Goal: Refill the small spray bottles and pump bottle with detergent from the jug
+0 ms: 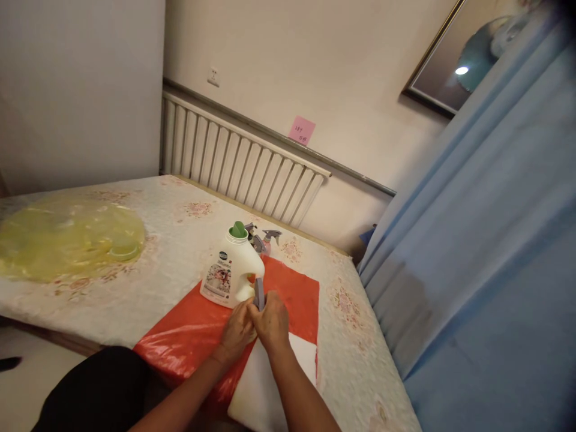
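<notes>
My left hand [238,329] and my right hand [272,321] are closed together around a spray bottle, over the front of the table. Its grey trigger spray head [259,294] sticks up by my right thumb, while my fingers hide most of its body. Just behind my hands, a white jug [245,258] with a picture label stands upright on a red plastic sheet [294,297]. A green measuring cap [238,229] sits tilted in its mouth. Beneath my forearms lies a white cloth or pad [261,387].
More spray bottles with grey trigger heads [272,234] stand behind the jug, partly hidden. A yellow transparent plastic bag [72,237] lies spread at the left of the flowered tablecloth [180,231]. A radiator [238,165] runs along the wall; a blue curtain [486,240] hangs at right.
</notes>
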A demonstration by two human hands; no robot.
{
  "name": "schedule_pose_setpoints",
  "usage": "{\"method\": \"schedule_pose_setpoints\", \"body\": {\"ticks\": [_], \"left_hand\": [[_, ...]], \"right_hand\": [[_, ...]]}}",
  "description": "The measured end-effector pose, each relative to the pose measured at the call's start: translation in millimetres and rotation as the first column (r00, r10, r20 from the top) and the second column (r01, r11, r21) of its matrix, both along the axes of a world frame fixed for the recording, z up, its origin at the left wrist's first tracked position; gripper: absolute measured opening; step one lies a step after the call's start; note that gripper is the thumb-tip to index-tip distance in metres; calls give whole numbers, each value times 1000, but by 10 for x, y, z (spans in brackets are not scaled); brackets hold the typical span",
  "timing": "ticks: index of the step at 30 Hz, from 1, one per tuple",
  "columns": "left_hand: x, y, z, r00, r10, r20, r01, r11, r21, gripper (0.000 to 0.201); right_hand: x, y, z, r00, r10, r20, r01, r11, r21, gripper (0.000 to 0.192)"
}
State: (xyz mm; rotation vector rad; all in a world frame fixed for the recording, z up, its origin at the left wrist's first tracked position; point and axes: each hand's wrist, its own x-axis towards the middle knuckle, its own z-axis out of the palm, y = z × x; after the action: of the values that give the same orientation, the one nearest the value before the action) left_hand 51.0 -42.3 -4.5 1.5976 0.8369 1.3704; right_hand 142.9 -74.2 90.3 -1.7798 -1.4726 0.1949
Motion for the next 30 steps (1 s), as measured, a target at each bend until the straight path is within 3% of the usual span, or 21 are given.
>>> {"method": "schedule_pose_setpoints", "body": {"ticks": [3, 5, 8, 12, 16, 19, 22, 24, 27, 30], "left_hand": [[-17, -31, 47, 1000, -12, -13, 12, 1000, 19, 42], [-32, -34, 65, 1000, -21, -23, 21, 999, 25, 41], [-46, -15, 69, 999, -14, -39, 15, 999, 35, 44], [-40, 7, 71, 998, 4, -59, -1, 998, 55, 45], [-32, 3, 57, 997, 13, -71, -9, 998, 66, 40], [-26, 6, 4, 997, 21, -78, -14, 997, 79, 39], [-9, 17, -62, 996, 42, -78, -35, 996, 78, 40], [1, 22, -91, 996, 54, -77, -48, 996, 71, 38], [1, 25, -106, 995, 60, -81, -55, 996, 67, 34], [-8, 32, -105, 995, 56, -86, -50, 996, 72, 30]], "right_hand": [[-78, -47, -94, 998, -50, -47, 50, 999, 10, 10], [-58, -50, -120, 995, -15, -97, 16, 1000, 12, 11], [75, -20, -115, 975, 122, -187, -123, 992, 5, 15], [281, 28, -93, 893, 333, -302, -348, 937, 6, 15], [354, 46, -104, 825, 414, -385, -442, 897, 18, 18], [316, 55, -145, 830, 366, -421, -391, 920, 29, 15], [208, 58, -219, 871, 238, -430, -240, 970, 51, 8], [103, 51, -280, 894, 132, -428, -112, 991, 73, 13], [-52, 31, -357, 903, 4, -429, 43, 994, 101, 17], [-112, 4, -370, 903, -26, -428, 79, 991, 108, 19]]}}
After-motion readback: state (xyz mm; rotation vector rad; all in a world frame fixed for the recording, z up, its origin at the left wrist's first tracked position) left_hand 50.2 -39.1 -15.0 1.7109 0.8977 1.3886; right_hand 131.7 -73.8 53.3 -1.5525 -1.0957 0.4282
